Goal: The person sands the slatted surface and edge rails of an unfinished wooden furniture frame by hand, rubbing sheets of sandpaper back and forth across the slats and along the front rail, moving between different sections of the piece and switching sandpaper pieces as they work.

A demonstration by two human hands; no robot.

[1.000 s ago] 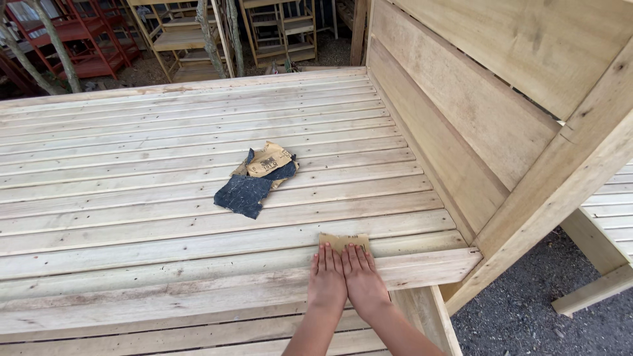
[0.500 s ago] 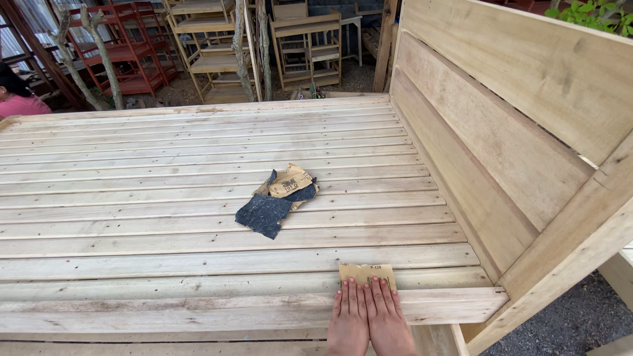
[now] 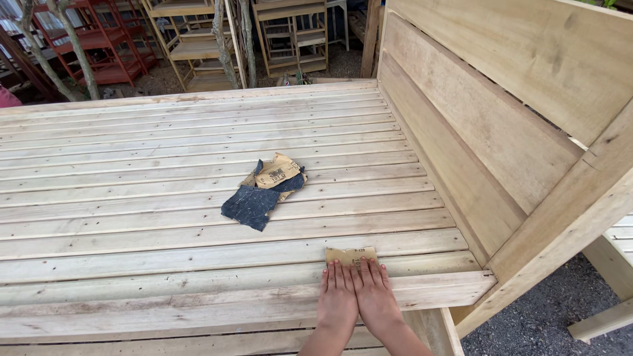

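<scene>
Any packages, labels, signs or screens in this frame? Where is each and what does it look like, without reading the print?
No packages, signs or screens.
Sandpaper sheet: under both hands' fingertips on the slatted bench; tan backing with small dark print.
Crumpled sandpaper pile: mid-bench; dark blue-grey grit side, tan printed backing on top.

- Two hands are showing: the left hand and the right hand, lying flat side by side.
- One sandpaper sheet is lying under the fingertips.
- Two loose sandpaper scraps are lying together further up: one dark scrap and one tan scrap.
- One slatted wooden worktop is carrying all three sheets.
- One plank backrest is standing at the right edge.
- Red metal racks and bare wooden frames are standing behind; their exact count is not showing.
</scene>
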